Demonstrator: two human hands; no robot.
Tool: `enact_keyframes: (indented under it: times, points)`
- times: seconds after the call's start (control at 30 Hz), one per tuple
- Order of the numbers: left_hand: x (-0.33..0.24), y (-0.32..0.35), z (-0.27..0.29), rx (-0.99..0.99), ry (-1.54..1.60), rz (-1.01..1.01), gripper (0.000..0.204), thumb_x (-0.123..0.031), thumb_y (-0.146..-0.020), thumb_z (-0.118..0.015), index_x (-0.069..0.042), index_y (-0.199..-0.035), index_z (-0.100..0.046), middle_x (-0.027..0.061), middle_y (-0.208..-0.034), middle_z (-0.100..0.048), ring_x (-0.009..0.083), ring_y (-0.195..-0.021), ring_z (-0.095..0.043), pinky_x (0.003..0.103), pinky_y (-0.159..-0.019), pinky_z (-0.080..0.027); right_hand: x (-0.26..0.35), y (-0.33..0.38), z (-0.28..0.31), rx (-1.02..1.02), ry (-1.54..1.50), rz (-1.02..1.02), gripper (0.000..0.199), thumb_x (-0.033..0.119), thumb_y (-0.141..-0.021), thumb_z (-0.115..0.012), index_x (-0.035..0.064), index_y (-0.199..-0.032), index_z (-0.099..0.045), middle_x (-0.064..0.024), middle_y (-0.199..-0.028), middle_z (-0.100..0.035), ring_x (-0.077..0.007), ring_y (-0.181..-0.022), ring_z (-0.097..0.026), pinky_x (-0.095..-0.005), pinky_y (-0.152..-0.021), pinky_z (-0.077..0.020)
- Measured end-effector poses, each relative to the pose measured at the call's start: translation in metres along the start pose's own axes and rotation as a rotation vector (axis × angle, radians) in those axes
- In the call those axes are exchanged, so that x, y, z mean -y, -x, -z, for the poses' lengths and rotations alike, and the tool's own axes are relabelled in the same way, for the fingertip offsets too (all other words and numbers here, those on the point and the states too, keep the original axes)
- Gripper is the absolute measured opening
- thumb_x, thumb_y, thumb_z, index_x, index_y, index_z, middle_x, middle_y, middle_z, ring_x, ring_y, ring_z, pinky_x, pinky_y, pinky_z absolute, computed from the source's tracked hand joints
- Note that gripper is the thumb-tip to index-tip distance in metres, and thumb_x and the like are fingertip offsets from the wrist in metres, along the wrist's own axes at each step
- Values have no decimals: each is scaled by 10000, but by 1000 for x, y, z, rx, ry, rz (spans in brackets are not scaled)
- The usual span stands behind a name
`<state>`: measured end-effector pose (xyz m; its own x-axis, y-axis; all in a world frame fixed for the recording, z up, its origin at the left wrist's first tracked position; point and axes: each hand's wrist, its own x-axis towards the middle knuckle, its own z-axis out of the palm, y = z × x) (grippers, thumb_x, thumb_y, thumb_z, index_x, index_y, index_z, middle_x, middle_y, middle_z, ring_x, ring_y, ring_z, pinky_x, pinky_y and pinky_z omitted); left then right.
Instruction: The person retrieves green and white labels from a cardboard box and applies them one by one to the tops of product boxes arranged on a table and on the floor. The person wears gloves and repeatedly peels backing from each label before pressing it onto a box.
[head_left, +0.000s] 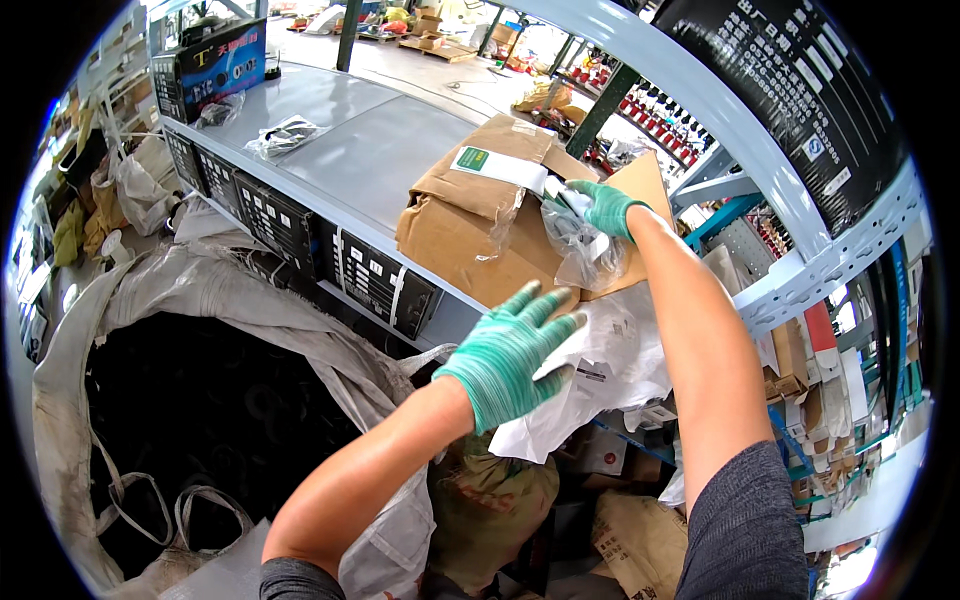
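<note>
Cardboard box on grey shelf, centre frame. Right hand, right of upper centre: fingers pinching clear plastic bag, apparently by its top so it hangs. Left hand, centre: fingers spread, box contact unclear.

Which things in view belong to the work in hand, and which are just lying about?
In hand or beside the hands:
- right hand, gripping clear plastic bag
- left hand, open
- cardboard box

Lying about:
- blue-and-black box
- small plastic packet
- black boxes
- large whitish sack
</note>
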<state>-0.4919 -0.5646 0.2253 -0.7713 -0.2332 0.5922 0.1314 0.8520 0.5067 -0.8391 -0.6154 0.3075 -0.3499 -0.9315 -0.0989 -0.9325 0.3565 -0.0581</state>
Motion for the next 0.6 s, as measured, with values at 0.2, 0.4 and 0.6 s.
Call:
enact_keyframes:
  times: [0.2,0.4,0.6]
  points:
    - [2,-14,-17,-140,-11,149,688,-301,-896,-734,-111,-1504,-473,204,-1584,-429,482,-1484,-358,574,-1158,-382,-24,6,-15,-24,26,-11,578,555,-1063,-472,95,-1367,-646,-234,-1252,-680,-364,-1079,-671,-441,-1001,-487]
    - [7,-78,-38,349,-337,143,889,-474,-866,-770,-222,-1617,-367,108,-1683,-336,399,-1579,-223,729,-1230,-88,-2,28,-11,-15,-564,-446,531,488,-1041,-586,-13,-1101,-751,-199,-937,-723,-273,-804,-636,-422,-835,-506]
    - [14,-80,-66,261,-278,193,721,-373,-921,-720,-214,-1566,-439,97,-1606,-451,376,-1531,-340,724,-1228,-120,19,-8,-14,-57,244,-145,908,655,-811,-746,40,-1456,-573,-273,-1379,-631,-402,-1281,-614,-456,-1089,-475]
